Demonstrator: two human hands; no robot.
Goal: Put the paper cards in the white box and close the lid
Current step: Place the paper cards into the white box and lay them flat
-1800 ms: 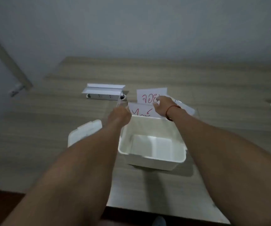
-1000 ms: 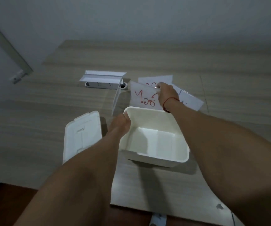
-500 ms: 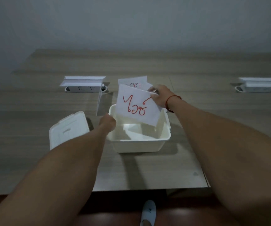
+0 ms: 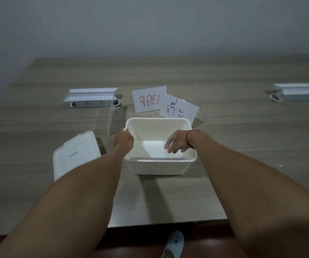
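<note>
- Table carries everything: the white box sits near the front edge, about midway along it, with its lid lying off just to the left.
- Box now holds a card, lying flat along the inside of the near wall (half a second ago that sheet with the red writing hung above the opening in the right hand).
- Two cards are left on the table just behind the box's far rim: one with red writing, one with blue writing overlapping its right corner.
- Right hand is down inside the box, fingers loosely spread and holding nothing, so the card looks released.
- Left hand grips the box's far left corner, fingers closed over the rim, steadying it.
- Judging by this, one card is in, two remain, and the lid comes last.
</note>
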